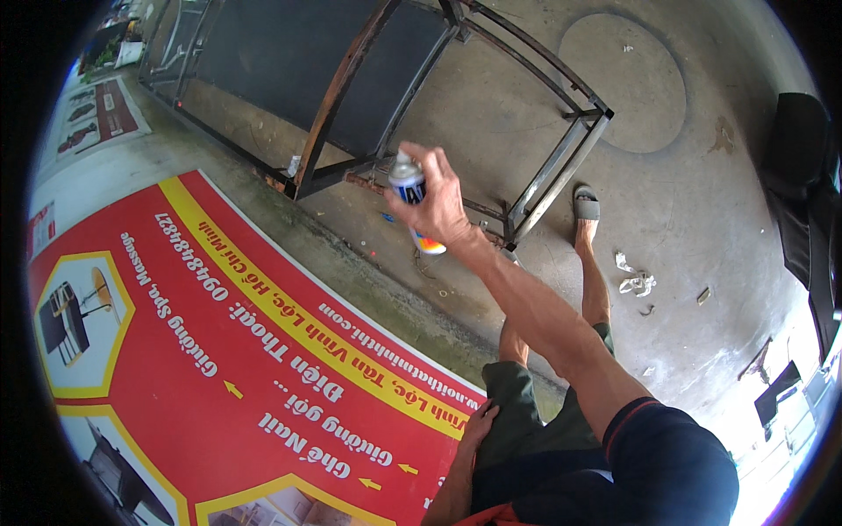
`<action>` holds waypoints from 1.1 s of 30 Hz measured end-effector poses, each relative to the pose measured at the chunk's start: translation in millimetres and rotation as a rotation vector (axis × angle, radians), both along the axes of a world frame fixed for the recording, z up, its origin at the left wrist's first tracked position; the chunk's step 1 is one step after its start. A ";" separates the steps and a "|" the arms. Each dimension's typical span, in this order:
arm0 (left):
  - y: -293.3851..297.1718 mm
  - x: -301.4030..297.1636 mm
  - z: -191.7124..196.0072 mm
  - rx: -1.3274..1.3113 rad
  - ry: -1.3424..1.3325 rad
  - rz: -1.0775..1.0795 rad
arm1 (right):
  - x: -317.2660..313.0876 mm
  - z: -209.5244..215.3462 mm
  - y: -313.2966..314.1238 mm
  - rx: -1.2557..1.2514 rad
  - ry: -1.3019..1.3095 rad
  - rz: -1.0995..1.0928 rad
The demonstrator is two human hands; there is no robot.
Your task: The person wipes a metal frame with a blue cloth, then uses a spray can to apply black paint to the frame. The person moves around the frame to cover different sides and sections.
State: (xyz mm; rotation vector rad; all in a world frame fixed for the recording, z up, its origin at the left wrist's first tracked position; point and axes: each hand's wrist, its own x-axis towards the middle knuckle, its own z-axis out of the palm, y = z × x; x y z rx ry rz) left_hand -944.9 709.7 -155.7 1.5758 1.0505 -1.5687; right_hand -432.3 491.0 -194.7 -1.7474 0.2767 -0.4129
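Note:
My right hand (436, 197) is closed around a spray can (408, 180) with a white nozzle and a blue, white and orange body. Its index finger is at the nozzle. The can is held upright just in front of a metal tube frame (566, 175), whose dark bars show rusty brown patches. Whether any spray is coming out cannot be made out. Low in the picture, my left hand (478, 425) rests beside my thigh at the edge of a red and yellow printed sign (289, 351). Its fingers lie fairly flat, with no object visible in them.
A dark flat panel (324, 70) lies within the far left of the frame. My sandalled foot (587, 203) stands on the concrete floor right of the frame. Crumpled white scraps (638, 282) lie on the floor nearby. Something black and draped (796, 167) stands at the far right.

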 end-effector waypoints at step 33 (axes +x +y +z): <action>-2.8 -5.8 5.3 -0.019 -0.032 -0.051 | 31.2 -2.5 29.3 0.010 -0.060 -0.300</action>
